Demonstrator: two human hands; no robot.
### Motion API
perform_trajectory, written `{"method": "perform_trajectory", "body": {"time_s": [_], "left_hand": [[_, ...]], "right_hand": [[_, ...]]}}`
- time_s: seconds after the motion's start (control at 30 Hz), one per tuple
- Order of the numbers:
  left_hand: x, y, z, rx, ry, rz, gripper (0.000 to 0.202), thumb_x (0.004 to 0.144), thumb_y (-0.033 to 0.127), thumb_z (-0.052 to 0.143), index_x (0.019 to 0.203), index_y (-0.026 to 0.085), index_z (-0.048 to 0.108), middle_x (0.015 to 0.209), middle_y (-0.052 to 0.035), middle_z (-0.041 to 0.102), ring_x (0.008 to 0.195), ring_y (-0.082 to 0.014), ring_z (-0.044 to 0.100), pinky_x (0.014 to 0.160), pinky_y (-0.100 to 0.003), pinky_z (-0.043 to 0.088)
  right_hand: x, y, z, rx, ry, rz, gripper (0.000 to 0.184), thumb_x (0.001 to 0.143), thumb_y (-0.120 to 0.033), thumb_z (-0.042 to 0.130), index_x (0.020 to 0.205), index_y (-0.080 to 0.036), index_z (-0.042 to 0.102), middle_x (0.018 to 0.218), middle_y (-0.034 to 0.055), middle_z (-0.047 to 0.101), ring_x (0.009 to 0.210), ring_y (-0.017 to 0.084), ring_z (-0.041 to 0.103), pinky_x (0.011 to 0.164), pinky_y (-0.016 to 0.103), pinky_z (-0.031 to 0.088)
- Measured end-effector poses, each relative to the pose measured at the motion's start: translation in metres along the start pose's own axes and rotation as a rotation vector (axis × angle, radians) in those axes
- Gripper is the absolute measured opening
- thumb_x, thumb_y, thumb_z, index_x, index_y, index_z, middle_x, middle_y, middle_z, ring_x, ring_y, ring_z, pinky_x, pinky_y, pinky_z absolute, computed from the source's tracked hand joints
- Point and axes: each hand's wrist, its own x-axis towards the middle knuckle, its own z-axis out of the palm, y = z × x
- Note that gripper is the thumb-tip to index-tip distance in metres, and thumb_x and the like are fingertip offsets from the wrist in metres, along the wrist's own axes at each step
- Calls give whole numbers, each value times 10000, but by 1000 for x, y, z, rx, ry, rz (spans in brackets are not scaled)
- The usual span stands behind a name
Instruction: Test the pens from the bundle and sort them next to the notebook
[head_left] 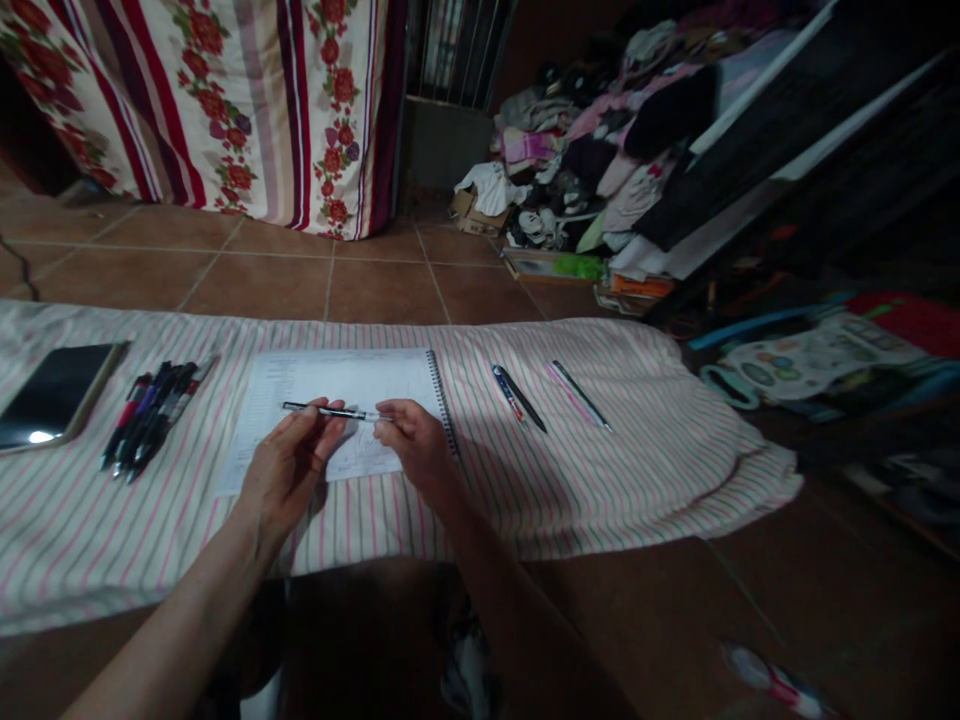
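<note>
Both my hands grip one black pen (346, 412), held level above a spiral notebook (352, 372). My left hand (291, 455) has its fingers closed round the pen's left part. At its clear right end, my right hand (412, 438) pinches it between thumb and fingers. The open notebook page bears handwriting or print too small to read, and its wire spiral runs along the right side. To the right of the notebook lie two pens (519, 397) side by side, and farther right another pair of pens (580, 394), one pinkish and one dark.
A bunch of several pens (154, 415) lies on the left, beside a dark-screened tablet (56, 393). Striped cloth (637, 460) covers the table. Beyond the tiled floor hang a floral curtain (262, 110) and a heap of clothes (592, 150). A bottle-like object (776, 680) lies lower right.
</note>
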Motion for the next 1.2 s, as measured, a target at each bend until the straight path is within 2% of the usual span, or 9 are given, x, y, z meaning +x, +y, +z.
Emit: {"method": "perform_trajectory", "body": {"time_s": [0.13, 0.37, 0.57, 0.73, 0.93, 1.03, 1.2], "left_hand": [[0, -2, -1, 24, -20, -20, 169, 801, 41, 511, 733, 105, 652, 779, -60, 687, 722, -119, 660, 708, -203, 571], [-7, -2, 1, 119, -49, -77, 121, 788, 68, 553, 767, 113, 662, 712, -46, 673, 672, -136, 662, 656, -232, 576], [-14, 1, 7, 168, -100, -99, 132, 797, 90, 540, 778, 98, 670, 708, -79, 677, 599, -132, 647, 522, -179, 537], [-13, 1, 5, 260, -177, -124, 79, 740, 107, 615, 773, 70, 677, 660, -87, 663, 562, -123, 618, 501, -161, 500], [-9, -15, 0, 550, -337, -35, 231, 636, 219, 743, 820, 94, 680, 596, -57, 646, 490, -100, 557, 463, -169, 440], [-10, -23, 1, 679, -333, -10, 276, 621, 292, 748, 824, 121, 672, 493, -7, 581, 423, -89, 497, 402, -170, 373], [-12, -30, 5, 735, -305, -54, 363, 594, 388, 744, 836, 139, 641, 479, 29, 526, 400, -66, 439, 394, -163, 316]], "right_hand": [[2, -1, -2, 26, 33, 15, 201, 699, -282, 583, 874, -185, 603, 649, -9, 620, 618, 124, 603, 578, 238, 470], [-2, -14, -10, 24, 90, 36, 160, 717, -286, 581, 835, -181, 612, 605, -23, 588, 587, 110, 592, 567, 222, 479], [-5, -15, -21, 24, 99, 21, 160, 716, -300, 590, 808, -175, 629, 588, -20, 586, 554, 103, 571, 543, 216, 467], [-4, -16, -31, 20, 119, 20, 176, 713, -317, 599, 806, -172, 634, 592, -14, 598, 560, 106, 566, 557, 227, 466], [-2, -14, -37, -1, 114, 1, 180, 715, -339, 599, 778, -171, 613, 591, -17, 582, 536, 99, 551, 529, 217, 450], [-3, -12, -38, -25, 105, 5, 191, 710, -355, 601, 772, -175, 612, 564, -23, 571, 515, 101, 543, 523, 221, 440], [-5, -12, -44, -31, 130, 7, 198, 706, -359, 598, 760, -169, 609, 540, -30, 555, 493, 93, 518, 513, 218, 417]]}}
